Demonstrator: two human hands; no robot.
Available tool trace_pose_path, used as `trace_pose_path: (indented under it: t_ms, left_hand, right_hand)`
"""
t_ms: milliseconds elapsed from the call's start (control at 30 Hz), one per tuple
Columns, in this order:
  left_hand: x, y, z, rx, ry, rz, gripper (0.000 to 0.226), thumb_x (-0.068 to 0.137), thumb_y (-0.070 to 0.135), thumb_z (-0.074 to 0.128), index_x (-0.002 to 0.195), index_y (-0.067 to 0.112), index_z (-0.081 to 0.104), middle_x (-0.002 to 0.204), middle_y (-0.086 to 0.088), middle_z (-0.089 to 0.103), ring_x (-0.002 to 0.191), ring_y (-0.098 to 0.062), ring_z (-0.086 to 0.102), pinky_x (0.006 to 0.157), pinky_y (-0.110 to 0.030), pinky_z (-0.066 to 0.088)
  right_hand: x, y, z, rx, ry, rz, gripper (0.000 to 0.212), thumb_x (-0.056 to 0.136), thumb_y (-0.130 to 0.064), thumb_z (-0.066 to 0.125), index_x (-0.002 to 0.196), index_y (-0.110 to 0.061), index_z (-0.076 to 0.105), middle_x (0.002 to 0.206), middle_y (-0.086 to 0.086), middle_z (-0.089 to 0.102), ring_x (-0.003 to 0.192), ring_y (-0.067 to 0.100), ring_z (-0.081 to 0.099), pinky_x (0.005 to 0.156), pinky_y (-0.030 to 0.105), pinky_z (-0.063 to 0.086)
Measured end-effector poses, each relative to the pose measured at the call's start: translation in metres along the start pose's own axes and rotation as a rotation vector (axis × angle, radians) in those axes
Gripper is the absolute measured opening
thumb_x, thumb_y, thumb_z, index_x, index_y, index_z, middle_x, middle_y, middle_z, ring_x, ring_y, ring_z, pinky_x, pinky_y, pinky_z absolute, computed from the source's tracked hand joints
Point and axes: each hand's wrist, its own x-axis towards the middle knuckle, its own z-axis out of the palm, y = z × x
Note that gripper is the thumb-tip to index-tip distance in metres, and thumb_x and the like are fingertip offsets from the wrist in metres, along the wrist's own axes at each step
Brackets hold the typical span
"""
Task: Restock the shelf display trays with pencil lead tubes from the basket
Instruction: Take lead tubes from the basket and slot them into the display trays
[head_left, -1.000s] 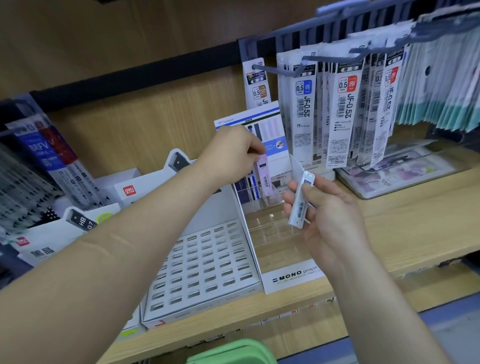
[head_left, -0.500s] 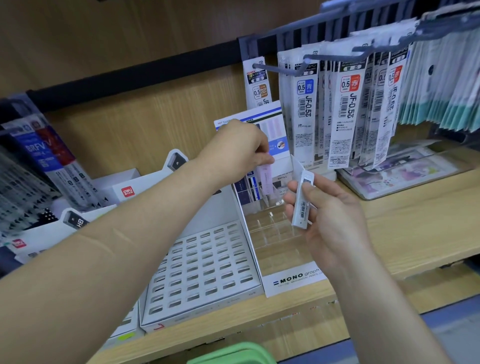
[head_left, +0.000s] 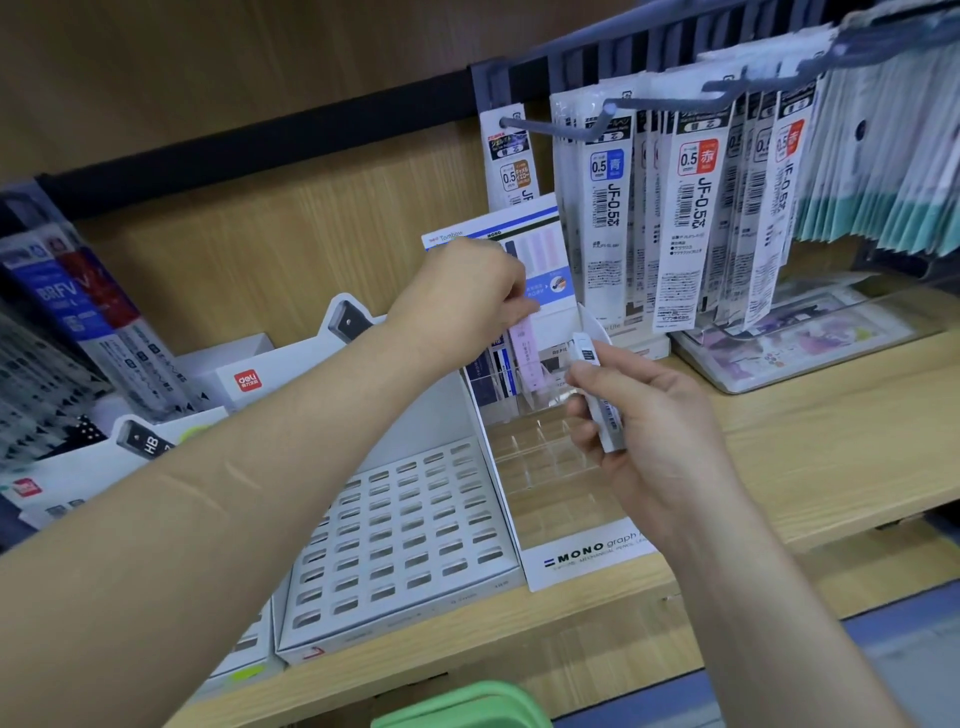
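Wooden shelf (head_left: 831, 447) boards carry a clear tray (head_left: 545, 467) at the front edge, just beside a white slotted tray (head_left: 410, 530). At the clear tray's back edge the left hand (head_left: 467, 301) pinches the top of an upright pink lead tube (head_left: 527, 353). Over its right edge the right hand (head_left: 660, 436), fingers curled, grips a white lead tube (head_left: 602, 410). Below the shelf's front edge shows a green basket (head_left: 467, 709).

The left forearm (head_left: 218, 499) and right forearm (head_left: 769, 613) are bare.
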Motion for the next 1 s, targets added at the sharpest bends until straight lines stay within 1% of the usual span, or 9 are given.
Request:
trace_pose_path:
  t_ms: [100,167,267,367,467,600,700,800,1000]
  left_hand:
    - [-0.010,0.002,-0.018,-0.509,0.065,-0.182,0.021,0.093,0.023,0.057,0.086,0.012,0.074,0.078,0.001,0.071,0.068,-0.005,0.059,0.065,-0.023,0.047]
    - [-0.024,0.007,-0.033,-0.875,-0.105,-0.255,0.013,0.092,0.018,0.062,0.093,0.018,0.075,0.084,0.003,0.073,0.064,-0.001,0.059,0.061,-0.015,0.048]
    - [-0.044,0.011,-0.040,-0.984,-0.318,-0.216,0.019,0.089,0.013,0.065,0.107,0.016,0.072,0.090,0.002,0.073,0.070,-0.003,0.065,0.055,-0.010,0.047]
    - [-0.049,0.007,-0.036,-1.113,-0.304,-0.262,0.024,0.085,0.004,0.068,0.108,0.008,0.070,0.088,-0.006,0.072,0.069,-0.001,0.065,0.051,-0.006,0.043]
    - [-0.050,0.003,-0.031,-1.212,-0.321,-0.245,0.030,0.079,0.002,0.072,0.108,0.012,0.071,0.096,-0.017,0.067,0.079,-0.011,0.065,0.069,-0.017,0.052]
    - [-0.046,0.005,-0.033,-1.169,-0.244,-0.248,0.018,0.078,0.006,0.074,0.095,0.005,0.070,0.082,-0.014,0.066,0.067,-0.008,0.062,0.059,-0.013,0.050]
    - [-0.035,0.000,-0.037,-1.121,-0.040,-0.342,0.014,0.073,0.016,0.077,0.081,0.007,0.069,0.079,-0.013,0.072,0.065,-0.016,0.066,0.063,-0.025,0.058]
    - [-0.023,-0.002,-0.038,-0.933,0.042,-0.349,0.013,0.076,0.016,0.079,0.085,0.011,0.073,0.083,-0.007,0.074,0.076,-0.015,0.069,0.071,-0.027,0.058]
    - [-0.004,0.007,-0.018,-0.626,-0.021,-0.212,0.022,0.079,0.001,0.067,0.080,0.021,0.076,0.092,0.006,0.074,0.087,-0.008,0.067,0.083,-0.030,0.056]
  right_hand:
    - [0.000,-0.001,-0.002,0.049,-0.093,0.050,0.025,0.096,-0.012,0.057,0.118,0.000,0.062,0.088,0.008,0.074,0.065,0.013,0.061,0.046,0.018,0.044]
    - [0.000,-0.002,-0.002,0.062,-0.157,0.083,0.029,0.099,-0.018,0.052,0.118,0.001,0.062,0.094,0.013,0.075,0.062,0.011,0.059,0.044,0.017,0.042]
    - [-0.001,-0.001,0.001,0.086,-0.213,0.113,0.029,0.099,-0.021,0.051,0.111,0.000,0.066,0.089,0.015,0.074,0.056,0.011,0.055,0.041,0.016,0.039]
    - [-0.002,0.000,0.003,0.053,-0.208,0.102,0.028,0.097,-0.024,0.053,0.102,-0.002,0.070,0.081,0.013,0.073,0.055,0.011,0.057,0.043,0.015,0.043]
    - [-0.004,0.000,0.004,0.007,-0.190,0.103,0.028,0.097,-0.029,0.054,0.095,-0.004,0.069,0.070,0.009,0.071,0.052,0.011,0.060,0.044,0.016,0.046]
    - [-0.006,-0.003,0.006,-0.058,-0.124,0.069,0.031,0.100,-0.029,0.051,0.093,-0.006,0.070,0.067,0.010,0.070,0.051,0.014,0.062,0.045,0.019,0.048]
    - [0.000,-0.008,-0.002,-0.309,0.129,-0.169,0.027,0.100,-0.020,0.052,0.080,-0.014,0.070,0.067,0.004,0.070,0.053,0.010,0.058,0.048,0.021,0.044]
    - [0.010,-0.012,-0.016,-0.432,0.356,-0.367,0.021,0.091,-0.012,0.058,0.076,-0.022,0.068,0.067,-0.006,0.065,0.060,0.008,0.056,0.062,0.024,0.043]
    - [0.021,0.006,-0.028,-0.620,0.349,-0.267,0.019,0.085,-0.011,0.058,0.091,-0.028,0.063,0.087,-0.005,0.066,0.084,0.019,0.061,0.084,0.039,0.049]
